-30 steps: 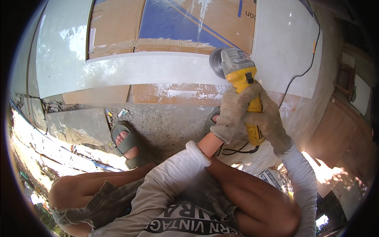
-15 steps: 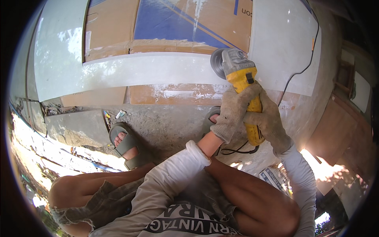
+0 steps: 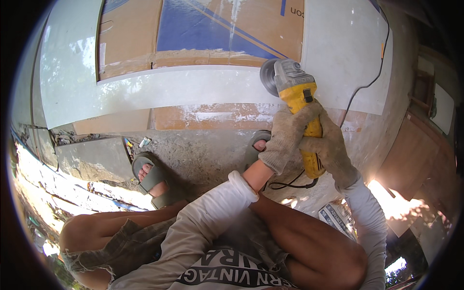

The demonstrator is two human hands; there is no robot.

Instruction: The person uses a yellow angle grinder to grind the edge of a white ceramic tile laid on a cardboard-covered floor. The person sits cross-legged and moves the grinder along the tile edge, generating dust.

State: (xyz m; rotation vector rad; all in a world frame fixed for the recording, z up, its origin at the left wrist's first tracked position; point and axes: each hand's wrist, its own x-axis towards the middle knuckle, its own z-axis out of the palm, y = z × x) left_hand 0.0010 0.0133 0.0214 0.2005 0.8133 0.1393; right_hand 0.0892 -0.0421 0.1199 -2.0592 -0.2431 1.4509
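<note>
A yellow and grey angle grinder [image 3: 296,89] is held in both my gloved hands, its body slanting away from me. My left hand [image 3: 285,133] wraps round the tool just behind its grey head. Farther back on the yellow handle, my right hand [image 3: 330,147] is closed as well. The round disc [image 3: 268,77] at the head's left side sits at the inner edge of a white sheet [image 3: 193,86]. Whether disc and sheet touch I cannot tell. Brown and blue cardboard [image 3: 208,36] shows through the large rectangular opening in the sheet.
A black cord [image 3: 363,88] runs along the right side, and another dark cable [image 3: 292,185] loops behind the grinder. My sandalled feet [image 3: 153,179] rest on rough concrete [image 3: 203,150]. Brown boards [image 3: 411,154] lean at the right. A printed bag [image 3: 333,217] lies beside my right leg.
The grinder and both hands sit slightly farther right in view, while the sheet and cardboard appear shifted a little left. My grip on the tool is the same.
</note>
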